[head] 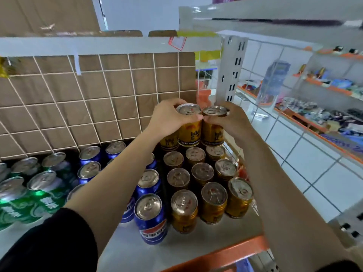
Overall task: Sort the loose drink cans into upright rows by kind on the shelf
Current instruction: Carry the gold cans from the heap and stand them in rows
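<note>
My left hand (169, 118) grips one gold Red Bull can (189, 128) by its top, and my right hand (231, 122) grips a second gold can (213, 130) beside it. Both cans are upright, side by side, above the back of the gold rows (208, 185) on the right of the shelf (137, 250). A third gold can (169, 143) shows partly under my left hand. Upright blue Pepsi cans (151, 216) stand in rows left of the gold ones. Green cans (45, 189) stand at the far left.
A wire grid with brown cardboard behind it (88, 99) backs the shelf. A white slotted upright post (230, 69) stands at the right end. An upper shelf board (98, 46) hangs overhead. The shelf's orange front edge (225, 252) is near me. Another aisle's shelves (324, 114) lie across the tiled floor.
</note>
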Motion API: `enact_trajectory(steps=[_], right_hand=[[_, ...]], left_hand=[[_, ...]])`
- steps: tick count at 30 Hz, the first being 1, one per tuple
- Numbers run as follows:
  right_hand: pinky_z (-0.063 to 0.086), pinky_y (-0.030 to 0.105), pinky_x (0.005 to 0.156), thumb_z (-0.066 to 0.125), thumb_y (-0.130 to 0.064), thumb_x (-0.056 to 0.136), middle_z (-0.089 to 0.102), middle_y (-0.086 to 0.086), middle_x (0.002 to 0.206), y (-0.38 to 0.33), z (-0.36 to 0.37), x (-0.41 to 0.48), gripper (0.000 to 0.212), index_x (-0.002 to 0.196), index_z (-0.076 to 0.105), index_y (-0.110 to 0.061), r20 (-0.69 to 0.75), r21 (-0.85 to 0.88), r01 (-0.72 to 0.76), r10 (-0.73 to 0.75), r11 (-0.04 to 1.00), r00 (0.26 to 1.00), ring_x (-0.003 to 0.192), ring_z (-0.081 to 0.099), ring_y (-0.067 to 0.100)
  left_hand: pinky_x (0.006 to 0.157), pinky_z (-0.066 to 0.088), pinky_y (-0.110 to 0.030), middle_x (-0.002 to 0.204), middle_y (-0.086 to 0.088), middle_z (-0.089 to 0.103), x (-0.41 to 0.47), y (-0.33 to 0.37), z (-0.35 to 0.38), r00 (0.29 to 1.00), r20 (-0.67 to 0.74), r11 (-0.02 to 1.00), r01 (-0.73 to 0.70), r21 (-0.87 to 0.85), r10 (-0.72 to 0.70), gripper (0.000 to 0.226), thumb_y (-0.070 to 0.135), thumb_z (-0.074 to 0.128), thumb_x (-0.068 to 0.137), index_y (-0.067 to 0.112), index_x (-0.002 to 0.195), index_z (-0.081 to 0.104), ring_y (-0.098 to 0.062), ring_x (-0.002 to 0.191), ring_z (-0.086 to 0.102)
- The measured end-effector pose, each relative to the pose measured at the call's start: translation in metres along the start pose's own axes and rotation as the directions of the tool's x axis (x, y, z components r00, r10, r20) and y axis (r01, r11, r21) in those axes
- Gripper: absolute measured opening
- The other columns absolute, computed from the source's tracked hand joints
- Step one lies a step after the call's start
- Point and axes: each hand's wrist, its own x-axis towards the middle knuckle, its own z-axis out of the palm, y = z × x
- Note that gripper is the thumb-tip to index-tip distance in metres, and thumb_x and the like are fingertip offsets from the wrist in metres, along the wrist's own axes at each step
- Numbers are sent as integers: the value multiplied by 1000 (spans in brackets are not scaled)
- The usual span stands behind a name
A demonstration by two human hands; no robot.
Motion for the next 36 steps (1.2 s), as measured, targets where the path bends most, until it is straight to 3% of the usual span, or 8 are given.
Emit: enact_trajectory(steps=[3,9,11,14,19,26,31,36], right_hand=[[43,27,82,82,-21,69,54,-3,105,6,-1,14,60,123,56,-15,-10,-48,22,-22,999,1000,98,52,14],[37,24,68,81,-24,69,60,-1,99,19,2,32,50,113,61,-17,-17,-197,43,-48,979,999,91,54,16],[36,23,65,80,-25,69,59,-2,98,21,4,37,50,115,60,-16,-25,-247,43,-50,968,998,89,53,15],[35,24,74,77,-26,74,61,2,106,20,7,39,51,120,57,-14,-26,-336,68,-82,940,996,96,54,18],[38,23,80,67,-22,85,63,3,115,24,22,35,32,117,63,-17,-59,-401,110,-146,910,988,108,58,21],[39,22,77,64,-16,86,62,-3,103,42,34,25,16,101,62,-13,-157,-331,163,-225,929,962,93,56,12],[28,8,63,66,-14,84,54,-5,94,52,36,20,13,94,59,-11,-165,-355,234,-307,905,937,82,47,9],[30,5,63,67,-12,83,55,-9,91,56,39,20,10,91,60,-12,-202,-341,254,-335,905,920,81,48,7]], left_hand=[[65,46,-20,89,7,68,13,-2,6,1000,1,993,-8,118,8,48,50,80,63,20,100,70,-8,82,62],[72,41,-25,101,2,66,36,-9,17,999,33,943,-15,333,4,59,57,77,64,18,107,66,-14,92,58],[70,38,-24,99,2,66,41,-11,20,999,37,938,-11,347,-2,57,55,77,64,18,105,67,-14,90,58],[68,39,-25,98,1,66,45,-16,23,1000,23,933,11,359,-20,58,56,77,64,16,104,67,-15,88,58],[68,42,-27,98,0,66,47,-25,26,998,23,914,48,403,-63,62,60,74,63,16,105,67,-15,87,57],[73,53,-34,95,0,66,44,-26,28,997,24,890,52,454,-71,62,67,69,64,18,103,67,-19,88,60],[68,45,-28,95,1,67,40,-25,30,998,1,895,57,443,-65,56,64,68,68,20,102,67,-17,87,58],[68,46,-28,95,2,67,34,-29,29,999,5,912,39,408,-45,52,61,69,70,20,102,67,-16,87,58]])
